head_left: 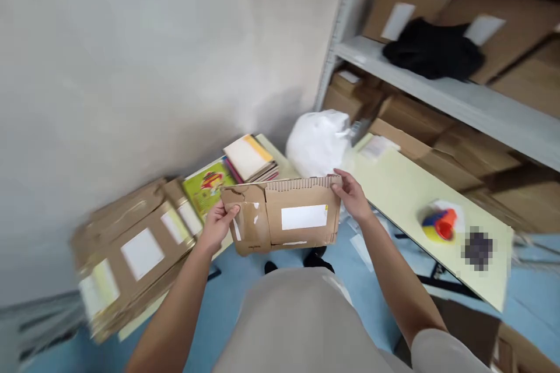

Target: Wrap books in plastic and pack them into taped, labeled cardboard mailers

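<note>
A flattened cardboard box with a white label, shiny tape and a ragged, corrugated upper edge is held up in front of my body. My left hand grips its left end, the thumb on the near face. At the upper right corner, my right hand pinches the cardboard between thumb and fingers. Just beyond the left end lie a green printed book or folder and a stack of books or cards. Behind the box's right half is a white plastic bag.
Large flattened cardboard boxes lie on the left table. The right table carries tape rolls and a pixelated dark item. Metal shelving with cartons and black cloth stands right. Paper scraps lie on the blue floor.
</note>
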`<control>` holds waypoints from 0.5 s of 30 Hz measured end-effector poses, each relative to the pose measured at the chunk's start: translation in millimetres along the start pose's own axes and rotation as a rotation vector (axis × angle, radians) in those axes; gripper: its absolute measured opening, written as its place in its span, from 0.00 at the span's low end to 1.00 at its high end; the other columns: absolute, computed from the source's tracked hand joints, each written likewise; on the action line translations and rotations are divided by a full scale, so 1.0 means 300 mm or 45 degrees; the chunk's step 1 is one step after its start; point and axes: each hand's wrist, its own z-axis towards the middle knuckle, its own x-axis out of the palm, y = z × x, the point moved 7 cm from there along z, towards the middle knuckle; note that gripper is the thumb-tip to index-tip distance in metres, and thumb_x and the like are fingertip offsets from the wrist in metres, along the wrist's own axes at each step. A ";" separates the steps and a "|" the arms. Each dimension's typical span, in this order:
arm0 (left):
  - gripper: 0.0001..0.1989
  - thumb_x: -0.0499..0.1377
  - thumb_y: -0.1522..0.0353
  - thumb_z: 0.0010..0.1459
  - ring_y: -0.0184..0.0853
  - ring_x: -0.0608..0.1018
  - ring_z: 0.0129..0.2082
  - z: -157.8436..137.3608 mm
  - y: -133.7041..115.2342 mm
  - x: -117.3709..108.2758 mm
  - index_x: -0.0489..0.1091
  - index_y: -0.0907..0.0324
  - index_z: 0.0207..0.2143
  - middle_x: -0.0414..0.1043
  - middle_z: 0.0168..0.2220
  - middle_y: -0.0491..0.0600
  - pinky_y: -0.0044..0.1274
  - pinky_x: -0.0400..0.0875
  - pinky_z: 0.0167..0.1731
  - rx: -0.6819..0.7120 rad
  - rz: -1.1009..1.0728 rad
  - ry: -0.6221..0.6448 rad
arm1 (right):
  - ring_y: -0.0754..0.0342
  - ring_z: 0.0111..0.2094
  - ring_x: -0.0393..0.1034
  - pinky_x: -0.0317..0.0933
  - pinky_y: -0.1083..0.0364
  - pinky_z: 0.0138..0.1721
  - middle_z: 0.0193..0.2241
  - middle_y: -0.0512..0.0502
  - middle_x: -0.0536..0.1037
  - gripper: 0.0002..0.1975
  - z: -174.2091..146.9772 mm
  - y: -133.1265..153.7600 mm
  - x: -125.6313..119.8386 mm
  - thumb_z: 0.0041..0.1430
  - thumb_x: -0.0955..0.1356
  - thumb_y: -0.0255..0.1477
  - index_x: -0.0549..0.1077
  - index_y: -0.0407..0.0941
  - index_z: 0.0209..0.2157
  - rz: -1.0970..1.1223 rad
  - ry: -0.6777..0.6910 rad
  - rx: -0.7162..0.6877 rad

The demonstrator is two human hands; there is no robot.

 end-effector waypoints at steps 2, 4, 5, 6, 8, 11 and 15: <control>0.22 0.70 0.56 0.39 0.34 0.77 0.30 0.057 0.016 0.239 0.71 0.60 0.34 0.78 0.32 0.49 0.26 0.72 0.35 0.011 0.052 0.157 | 0.51 0.38 0.69 0.65 0.51 0.40 0.36 0.47 0.75 0.20 -0.045 -0.018 -0.195 0.54 0.67 0.41 0.70 0.48 0.46 -0.080 -0.155 0.030; 0.24 0.69 0.55 0.39 0.36 0.77 0.32 0.098 0.042 0.467 0.71 0.59 0.36 0.77 0.32 0.49 0.28 0.72 0.37 0.002 0.087 0.281 | 0.52 0.34 0.68 0.64 0.53 0.36 0.32 0.48 0.75 0.16 -0.099 -0.064 -0.383 0.54 0.67 0.40 0.71 0.46 0.41 -0.108 -0.244 0.071; 0.24 0.69 0.55 0.39 0.36 0.78 0.33 0.113 0.056 0.575 0.71 0.59 0.37 0.77 0.33 0.49 0.28 0.72 0.38 -0.005 0.103 0.344 | 0.53 0.33 0.68 0.64 0.53 0.36 0.31 0.49 0.75 0.15 -0.126 -0.094 -0.472 0.53 0.68 0.40 0.72 0.46 0.40 -0.103 -0.275 0.090; 0.24 0.68 0.55 0.40 0.37 0.78 0.34 0.127 0.069 0.679 0.70 0.59 0.37 0.77 0.33 0.50 0.29 0.72 0.39 -0.011 0.119 0.405 | 0.53 0.32 0.68 0.64 0.53 0.35 0.30 0.49 0.75 0.15 -0.153 -0.125 -0.559 0.52 0.69 0.39 0.72 0.46 0.38 -0.097 -0.310 0.112; 0.23 0.68 0.56 0.42 0.38 0.78 0.37 0.147 0.088 0.871 0.70 0.59 0.38 0.77 0.36 0.51 0.29 0.71 0.41 -0.009 0.145 0.508 | 0.52 0.30 0.68 0.64 0.52 0.35 0.27 0.49 0.75 0.15 -0.206 -0.187 -0.730 0.49 0.70 0.40 0.73 0.46 0.37 -0.094 -0.443 0.154; 0.25 0.68 0.61 0.43 0.37 0.77 0.42 0.166 0.092 1.131 0.68 0.57 0.43 0.75 0.42 0.52 0.28 0.69 0.45 0.013 0.136 0.627 | 0.51 0.30 0.69 0.64 0.50 0.35 0.26 0.49 0.76 0.16 -0.270 -0.246 -0.947 0.47 0.71 0.41 0.74 0.46 0.36 -0.094 -0.686 0.189; 0.35 0.69 0.66 0.43 0.36 0.74 0.49 0.198 0.069 1.416 0.59 0.53 0.53 0.71 0.47 0.51 0.27 0.65 0.51 0.059 0.091 0.606 | 0.50 0.31 0.71 0.66 0.50 0.36 0.28 0.46 0.78 0.15 -0.311 -0.252 -1.121 0.47 0.72 0.41 0.73 0.47 0.33 -0.044 -0.863 0.140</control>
